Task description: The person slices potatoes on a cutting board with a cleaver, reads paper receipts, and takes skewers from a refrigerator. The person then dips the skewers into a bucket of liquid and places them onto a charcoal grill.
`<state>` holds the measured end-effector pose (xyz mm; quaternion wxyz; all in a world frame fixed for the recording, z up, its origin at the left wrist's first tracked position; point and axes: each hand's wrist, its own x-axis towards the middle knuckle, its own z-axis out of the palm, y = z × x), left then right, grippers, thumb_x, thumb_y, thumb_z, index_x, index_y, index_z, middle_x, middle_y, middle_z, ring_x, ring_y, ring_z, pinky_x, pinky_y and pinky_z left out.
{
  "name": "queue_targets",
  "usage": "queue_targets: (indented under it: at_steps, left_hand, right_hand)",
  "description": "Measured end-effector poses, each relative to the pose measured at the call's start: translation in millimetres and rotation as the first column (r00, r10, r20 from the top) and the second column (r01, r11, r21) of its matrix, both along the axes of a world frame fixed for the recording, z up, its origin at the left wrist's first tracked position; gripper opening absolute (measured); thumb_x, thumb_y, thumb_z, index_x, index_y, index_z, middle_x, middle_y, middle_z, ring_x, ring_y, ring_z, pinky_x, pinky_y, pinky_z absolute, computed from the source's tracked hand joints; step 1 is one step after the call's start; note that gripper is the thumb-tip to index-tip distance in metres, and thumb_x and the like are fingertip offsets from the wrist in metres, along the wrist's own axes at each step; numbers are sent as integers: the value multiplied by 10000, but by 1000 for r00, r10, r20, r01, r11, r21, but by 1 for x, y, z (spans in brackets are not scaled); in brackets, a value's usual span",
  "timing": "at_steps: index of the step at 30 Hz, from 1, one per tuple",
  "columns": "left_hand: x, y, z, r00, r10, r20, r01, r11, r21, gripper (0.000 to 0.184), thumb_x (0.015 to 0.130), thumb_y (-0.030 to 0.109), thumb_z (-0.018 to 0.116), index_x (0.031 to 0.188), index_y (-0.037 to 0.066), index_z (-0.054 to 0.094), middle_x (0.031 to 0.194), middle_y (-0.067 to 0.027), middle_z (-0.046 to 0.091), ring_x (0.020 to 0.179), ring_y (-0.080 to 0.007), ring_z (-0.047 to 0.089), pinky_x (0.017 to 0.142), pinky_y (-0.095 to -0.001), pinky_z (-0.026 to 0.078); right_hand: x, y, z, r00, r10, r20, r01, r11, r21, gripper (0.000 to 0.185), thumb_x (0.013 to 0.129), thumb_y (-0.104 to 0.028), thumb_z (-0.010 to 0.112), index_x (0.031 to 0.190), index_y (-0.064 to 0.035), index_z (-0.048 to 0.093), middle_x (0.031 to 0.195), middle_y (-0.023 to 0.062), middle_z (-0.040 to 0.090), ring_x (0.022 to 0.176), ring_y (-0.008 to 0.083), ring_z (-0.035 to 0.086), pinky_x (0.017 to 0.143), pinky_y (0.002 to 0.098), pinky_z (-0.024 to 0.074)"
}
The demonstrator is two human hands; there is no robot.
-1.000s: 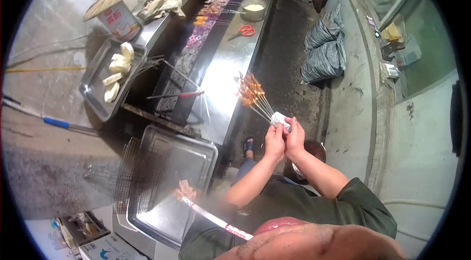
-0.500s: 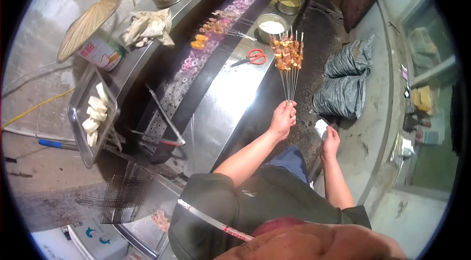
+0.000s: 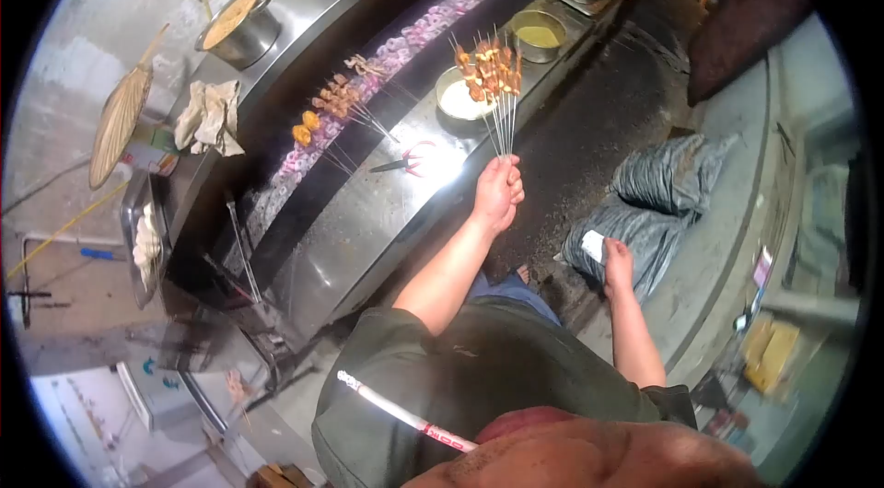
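My left hand is closed around the bare metal ends of a bunch of meat skewers. The browned meat stands upright at the top, in front of a round pot of white stuff. Lower on the right, my right hand pinches a small white piece that looks like folded paper or cloth. Red-handled scissors lie on the steel ledge left of my left hand. More meat skewers and two yellow-orange pieces rest over the coals.
The long charcoal grill curves away to the upper right. A pot with yellowish contents stands along its ledge. Dark sacks sit on the floor at right. A pot, crumpled cloth and straw fan are at left.
My view has swung, so the grill and ledge appear shifted. The skewer bunch has moved left in the view, now overlapping the white-filled pot. Both hands keep their hold.
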<state>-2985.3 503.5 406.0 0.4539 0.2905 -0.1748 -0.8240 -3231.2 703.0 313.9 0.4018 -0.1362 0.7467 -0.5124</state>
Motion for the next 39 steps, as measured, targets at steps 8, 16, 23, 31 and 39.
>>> queue_targets:
  at_steps: [8,16,23,31,39]
  left_hand:
    - [-25,-124,-7,961,277,9,-277,961,3,156,1011,210,433,1066,69,469,678,28,379,500,-68,331,437,-227,279]
    - [-46,-240,-37,894,425,-140,-418,905,75,154,1014,206,430,1051,71,494,674,21,379,499,-88,339,437,-238,283]
    - [-79,-297,-49,885,462,-61,-455,885,102,140,1009,196,436,1031,75,501,674,17,400,485,-87,340,432,-242,280]
    - [-121,-338,-75,811,559,175,-584,795,166,122,986,175,465,1038,75,511,639,27,381,474,-82,324,421,-249,254]
    - [-153,-341,-66,740,637,216,-667,737,114,159,985,180,466,1075,63,524,635,37,359,472,-75,302,404,-250,236]
  right_hand:
    - [-76,-141,-12,962,273,21,-272,961,-41,213,923,-213,590,980,-15,644,860,19,640,773,106,567,719,265,442]
    - [-130,-231,-1,901,434,3,-434,900,44,201,909,-201,604,952,-11,656,841,14,643,751,97,568,698,253,449]
    - [-186,-303,-18,876,478,65,-482,861,164,205,916,-213,594,913,-18,655,825,26,650,730,114,586,663,271,457]
    - [-227,-406,-23,759,645,95,-652,748,125,207,917,-211,594,902,-16,661,803,11,639,701,98,556,644,269,441]
    - [-283,-463,-37,693,719,59,-719,681,140,195,920,-202,593,887,-21,659,787,6,633,706,94,550,653,274,444]
